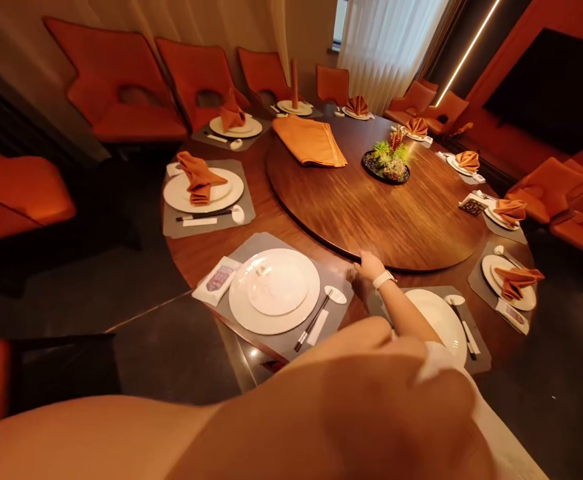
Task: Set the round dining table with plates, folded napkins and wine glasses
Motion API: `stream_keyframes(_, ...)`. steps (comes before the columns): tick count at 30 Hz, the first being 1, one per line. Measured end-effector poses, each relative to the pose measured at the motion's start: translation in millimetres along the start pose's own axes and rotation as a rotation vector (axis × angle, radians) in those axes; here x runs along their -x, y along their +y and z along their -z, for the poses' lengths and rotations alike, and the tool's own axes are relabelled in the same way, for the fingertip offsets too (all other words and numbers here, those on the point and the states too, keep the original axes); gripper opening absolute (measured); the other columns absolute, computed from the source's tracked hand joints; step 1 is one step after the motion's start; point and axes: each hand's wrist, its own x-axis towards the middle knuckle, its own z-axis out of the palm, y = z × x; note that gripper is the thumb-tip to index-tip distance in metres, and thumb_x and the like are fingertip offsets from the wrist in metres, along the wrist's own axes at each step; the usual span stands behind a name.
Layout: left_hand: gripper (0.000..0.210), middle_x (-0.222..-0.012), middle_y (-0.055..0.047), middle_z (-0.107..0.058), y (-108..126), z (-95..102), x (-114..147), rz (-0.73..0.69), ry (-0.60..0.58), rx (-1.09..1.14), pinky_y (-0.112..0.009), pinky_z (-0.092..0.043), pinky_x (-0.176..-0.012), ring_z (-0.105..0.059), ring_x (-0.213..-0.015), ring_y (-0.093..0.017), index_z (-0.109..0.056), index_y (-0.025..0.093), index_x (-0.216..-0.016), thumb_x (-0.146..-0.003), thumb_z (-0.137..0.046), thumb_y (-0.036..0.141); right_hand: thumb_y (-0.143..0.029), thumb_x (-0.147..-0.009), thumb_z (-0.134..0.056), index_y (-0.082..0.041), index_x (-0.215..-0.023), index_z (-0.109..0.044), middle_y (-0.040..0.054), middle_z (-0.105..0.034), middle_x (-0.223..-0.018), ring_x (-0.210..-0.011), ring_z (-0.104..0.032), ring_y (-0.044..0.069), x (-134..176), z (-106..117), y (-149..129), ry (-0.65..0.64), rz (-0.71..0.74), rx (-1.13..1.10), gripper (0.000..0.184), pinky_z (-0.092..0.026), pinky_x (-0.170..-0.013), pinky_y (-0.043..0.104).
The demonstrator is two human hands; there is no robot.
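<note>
My left hand [396, 407] fills the bottom of the head view, very close to the camera, its fingers curled; whatever they may hold is hidden. Farther off, my right hand [371, 267], with a white watch [384, 279] at the wrist, grips the near rim of the wooden turntable [351, 220]. A folded orange cloth [308, 141] lies on the turntable's far left part. Left of my right hand is a setting with stacked white plates [239, 308], chopsticks [312, 323], a white spoon [335, 295] and a packet [216, 281]. My right forearm partly covers another plate [441, 320].
A planted centrepiece [390, 160] stands on the turntable. Around the round table are several settings with folded orange napkins [201, 179]. Orange chairs [196, 77] line the back and right. Another chair [16, 183] stands at the left, over the dark floor [166, 333].
</note>
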Motion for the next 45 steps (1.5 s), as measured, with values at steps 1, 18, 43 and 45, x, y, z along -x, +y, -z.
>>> stream_keyframes(1, 0.026, -0.097, -0.002, -0.068, -18.5, 9.1, -11.4, -0.058, -0.054, -0.015, -0.037, -0.056, -0.073, -0.064, -0.085, -0.022, -0.069, 0.038, -0.104, -0.096, -0.05, 0.023, -0.021, -0.096, -0.055, -0.002, -0.142, -0.05, 0.0263, -0.052, -0.146, -0.133, -0.053, 0.031, -18.6, -5.2, -2.7, 0.026, -0.048, 0.001, 0.051, -0.042, -0.11, 0.04)
stream_keyframes(18, 0.027, -0.113, -0.007, -0.074, -263.8, -58.0, -62.6, 0.129, -0.548, 0.156, -0.034, -0.053, -0.087, -0.07, -0.102, -0.025, -0.072, 0.02, -0.116, -0.093, -0.059, 0.021, -0.044, -0.098, -0.057, -0.009, -0.15, -0.044, 0.0221, -0.039, -0.158, -0.144, -0.042, 0.034, -70.5, -50.9, 28.4, -0.017, -0.194, 0.139, 0.064, -0.043, -0.11, 0.046)
stream_keyframes(43, 0.034, -0.127, -0.03, -0.063, -561.7, -189.1, -169.4, 0.995, -0.107, 0.045, -0.042, -0.05, -0.09, -0.064, -0.114, -0.034, -0.063, 0.004, -0.117, -0.091, -0.059, 0.025, -0.024, -0.089, -0.064, -0.001, -0.153, -0.039, 0.0236, -0.036, -0.16, -0.146, -0.04, 0.035, -42.9, -51.4, 56.9, -0.052, -0.456, 0.151, 0.073, -0.039, -0.116, 0.039)
stream_keyframes(45, 0.034, -0.119, -0.033, -0.065, -559.5, -194.8, -171.7, 0.931, -0.105, 0.023, -0.042, -0.05, -0.085, -0.067, -0.107, -0.034, -0.062, -0.001, -0.113, -0.089, -0.059, 0.023, -0.022, -0.088, -0.065, -0.001, -0.153, -0.039, 0.0238, -0.036, -0.16, -0.145, -0.041, 0.035, -37.4, -50.3, 68.0, -0.057, -0.48, 0.154, 0.073, -0.04, -0.115, 0.04)
